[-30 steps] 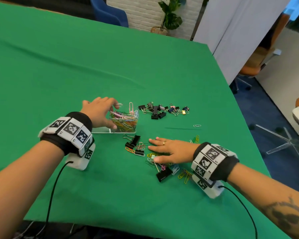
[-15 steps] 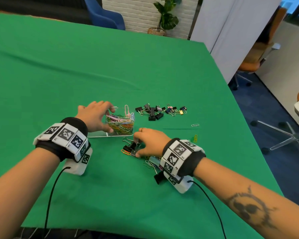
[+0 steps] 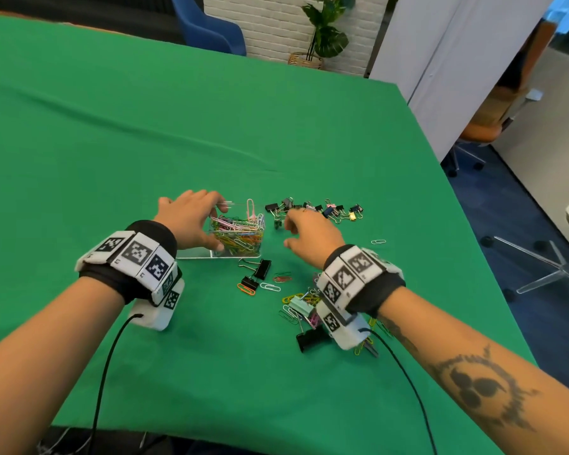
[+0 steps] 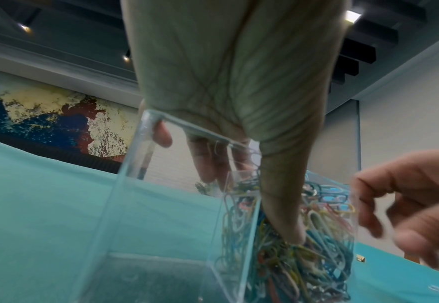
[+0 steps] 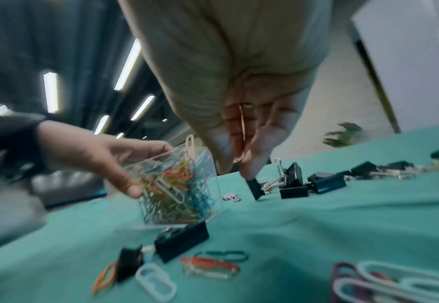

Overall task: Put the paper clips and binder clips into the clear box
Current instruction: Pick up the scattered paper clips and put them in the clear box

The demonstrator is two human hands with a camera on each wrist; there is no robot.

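Note:
My left hand point(image 3: 216, 224) grips the clear box point(image 3: 258, 249) on the green table, thumb on the near wall and fingers over the far rim. The box's right compartment holds several coloured paper clips point(image 4: 316, 235); the left compartment point(image 4: 148, 276) looks empty. Just right of the box, my right hand point(image 3: 288, 232) hovers with curled fingers. It pinches a red paper clip point(image 5: 242, 123) and a small black binder clip point(image 5: 255, 188). A row of binder clips point(image 3: 322, 210) lies beyond it. Two black binder clips point(image 3: 262, 269) and loose paper clips point(image 3: 270, 286) lie in front of the box.
A heap of paper clips with a mint binder clip point(image 3: 299, 305) and a black binder clip point(image 3: 309, 339) lies under my right wrist. One lone paper clip point(image 3: 378, 241) sits to the right. The table's right edge point(image 3: 473, 224) drops to the floor with chairs.
My right hand pinched clips from the heap in front of the box, then rose and moved away from me to the box's right side. My left hand kept hold of the box.

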